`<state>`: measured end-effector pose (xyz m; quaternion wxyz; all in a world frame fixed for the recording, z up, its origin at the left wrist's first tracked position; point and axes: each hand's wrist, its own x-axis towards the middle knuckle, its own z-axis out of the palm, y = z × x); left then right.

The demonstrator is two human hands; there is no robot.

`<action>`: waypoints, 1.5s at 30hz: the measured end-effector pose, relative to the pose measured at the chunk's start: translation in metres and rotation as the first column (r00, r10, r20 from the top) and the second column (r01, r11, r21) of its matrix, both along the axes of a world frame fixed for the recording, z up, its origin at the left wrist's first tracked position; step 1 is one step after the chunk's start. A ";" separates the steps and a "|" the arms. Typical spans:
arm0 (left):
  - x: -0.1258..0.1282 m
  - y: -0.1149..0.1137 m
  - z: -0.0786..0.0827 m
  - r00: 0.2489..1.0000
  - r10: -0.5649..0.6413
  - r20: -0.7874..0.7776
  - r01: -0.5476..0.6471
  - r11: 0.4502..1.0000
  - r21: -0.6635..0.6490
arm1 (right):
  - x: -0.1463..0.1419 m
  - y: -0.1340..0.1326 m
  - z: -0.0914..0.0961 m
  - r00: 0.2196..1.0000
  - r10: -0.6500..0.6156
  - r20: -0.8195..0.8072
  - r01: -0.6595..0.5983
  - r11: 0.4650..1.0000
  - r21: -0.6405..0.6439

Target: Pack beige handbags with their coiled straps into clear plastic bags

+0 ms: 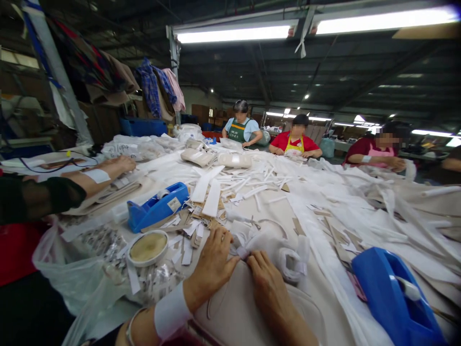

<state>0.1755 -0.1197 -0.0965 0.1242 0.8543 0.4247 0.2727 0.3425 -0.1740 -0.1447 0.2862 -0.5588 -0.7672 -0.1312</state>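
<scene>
My left hand and my right hand lie close together on a beige padded piece at the near edge of the table. Both hands pinch the end of a crumpled white fabric strip that bunches up just beyond my fingers. White tape wraps my left wrist. A round white tin of tan paste sits left of my left hand.
Blue tape dispensers stand at left centre and near right. White strips, cardboard scraps and white cloth cover the table. A co-worker's arm rests at left. Three seated people work at the far side.
</scene>
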 end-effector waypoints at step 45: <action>0.034 0.055 -0.012 0.996 0.021 0.085 -0.031 0.993 0.117 | 0.000 0.001 0.004 0.982 -0.032 -0.185 0.024 0.999 -0.043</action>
